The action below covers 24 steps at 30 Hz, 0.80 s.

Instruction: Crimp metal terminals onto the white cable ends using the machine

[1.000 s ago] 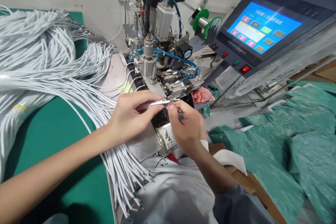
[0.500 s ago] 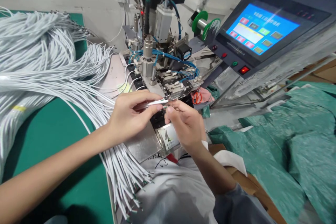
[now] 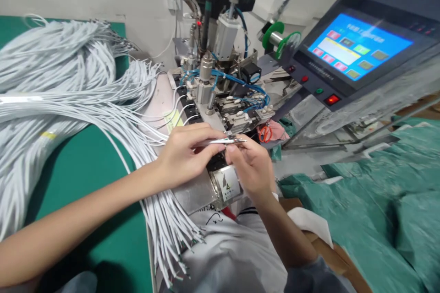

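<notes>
My left hand [image 3: 187, 151] is closed on a white cable [image 3: 216, 142], pinched between thumb and fingers with its tip pointing right. My right hand [image 3: 252, 162] is closed at the cable's stripped, metallic-looking end, thumb and forefinger together; the small parts between them are too fine to make out. Both hands are above the front of a bench machine [image 3: 206, 96] with metal cylinders and blue air tubes. Several white cables run into the machine's black row of slots [image 3: 192, 112] beyond my left hand. A large bundle of white cables [image 3: 120, 123] passes under my left forearm.
A green tabletop [image 3: 103, 178] lies left under heaped white cables [image 3: 68, 55]. At right hangs a control panel [image 3: 360, 46] with a lit blue screen. Below it are orange-handled scissors [image 3: 265, 133], a pink cloth [image 3: 279, 131] and green sheeting [image 3: 357, 201]. A green spool [image 3: 277, 39] stands behind.
The view has shifted, so the scene sits further right and slightly lower. The cable end in my fingers now points further out to the right, over my right fingertips.
</notes>
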Tool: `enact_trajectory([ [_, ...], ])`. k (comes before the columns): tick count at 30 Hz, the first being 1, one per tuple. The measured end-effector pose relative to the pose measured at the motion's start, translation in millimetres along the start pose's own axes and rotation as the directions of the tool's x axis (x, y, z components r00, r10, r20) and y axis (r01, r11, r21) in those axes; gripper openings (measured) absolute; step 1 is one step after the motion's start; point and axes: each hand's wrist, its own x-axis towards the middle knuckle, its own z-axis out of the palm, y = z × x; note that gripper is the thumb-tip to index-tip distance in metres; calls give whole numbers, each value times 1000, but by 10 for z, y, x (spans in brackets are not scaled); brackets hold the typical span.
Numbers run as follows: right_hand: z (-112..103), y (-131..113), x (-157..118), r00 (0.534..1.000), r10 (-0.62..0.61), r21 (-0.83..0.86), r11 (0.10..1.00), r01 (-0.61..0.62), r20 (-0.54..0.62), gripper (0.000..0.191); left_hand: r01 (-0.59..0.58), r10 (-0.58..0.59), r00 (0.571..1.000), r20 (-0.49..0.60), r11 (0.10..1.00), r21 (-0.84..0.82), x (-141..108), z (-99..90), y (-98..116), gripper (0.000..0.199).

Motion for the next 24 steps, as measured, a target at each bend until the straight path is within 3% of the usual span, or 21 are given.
enact_trajectory([
  [4, -21, 58, 29, 995, 102, 214, 972, -98, -7, 7, -1, 2, 1000, 17, 997, -73, 1, 20, -9, 8],
  [8, -41, 195, 38, 982, 188, 387, 906, -173, -2, 12, 3, 1, 999, 44, 996, -92, 15, 20, -20, 10],
  [18, 91, 389, -11, 978, 154, 461, 884, -74, -138, 22, -142, 129, 972, 198, 988, 54, -1, -11, -106, 19],
  [21, 173, 582, -158, 973, 106, 375, 927, -23, -203, 28, -198, 196, 980, 26, 976, 91, 100, -115, -70, 14],
  [24, 225, 787, -287, 984, 50, 168, 986, -21, -173, 17, -95, 172, 945, -277, 958, 270, 579, -483, -217, 22],
])
